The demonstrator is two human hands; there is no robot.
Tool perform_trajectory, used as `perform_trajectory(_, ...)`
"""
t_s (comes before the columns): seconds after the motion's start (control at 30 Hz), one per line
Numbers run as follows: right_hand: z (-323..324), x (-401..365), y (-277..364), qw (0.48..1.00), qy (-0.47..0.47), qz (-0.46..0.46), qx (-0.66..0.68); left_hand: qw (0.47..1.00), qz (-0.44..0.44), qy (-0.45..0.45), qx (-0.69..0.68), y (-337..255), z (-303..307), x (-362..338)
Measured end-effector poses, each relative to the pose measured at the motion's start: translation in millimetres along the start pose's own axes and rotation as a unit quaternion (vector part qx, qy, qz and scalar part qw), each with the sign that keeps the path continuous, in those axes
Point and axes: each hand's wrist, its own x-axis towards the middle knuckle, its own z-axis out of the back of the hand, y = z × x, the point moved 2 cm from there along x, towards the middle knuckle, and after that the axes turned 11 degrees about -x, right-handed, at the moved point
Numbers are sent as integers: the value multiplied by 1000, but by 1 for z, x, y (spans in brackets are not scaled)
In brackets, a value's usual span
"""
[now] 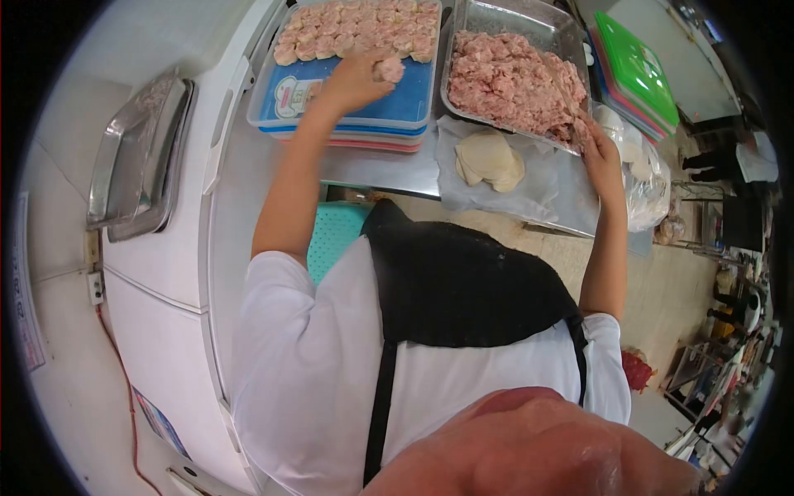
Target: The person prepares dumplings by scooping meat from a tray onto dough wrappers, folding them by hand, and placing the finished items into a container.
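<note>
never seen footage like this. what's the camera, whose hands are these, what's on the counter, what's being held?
There is no machine here. One camera worn on a person's head looks forward and down, so you see their own white shirt, black apron and two bare arms. The wide lens bends the edges.

The left hand holds a filled dumpling over a blue tray that carries rows of dumplings. The right hand grips what looks like a thin stick, which reaches into a metal tray of minced meat. Near that tray, a stack of round wrappers lies on a plastic sheet. Coloured boards are stacked at the far right.
</note>
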Motion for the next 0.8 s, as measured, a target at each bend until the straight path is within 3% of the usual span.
perform_trajectory(0.2, 6, -41, -8, 994, 1, -111, -8, 997, 19, -12, -79, -15, -39, 24)
perform_trajectory(0.3, 16, -50, -3, 989, -12, -146, 3, 999, 18, -25, -26, -19, -46, 29)
perform_trajectory(0.43, 23, -49, 4, 984, 4, -179, 0, 998, 38, 22, -36, -29, -42, 44)
perform_trajectory(0.63, 24, -23, -20, 996, -9, -85, -1, 998, 36, 42, -9, -14, -18, 37)
perform_trajectory(0.73, 37, -5, -36, 994, 82, -42, -55, 997, 67, 27, -29, 4, -17, 43)
perform_trajectory(0.8, 54, 12, -47, 976, 91, 85, -179, 997, 64, -9, -45, 18, -18, 49)
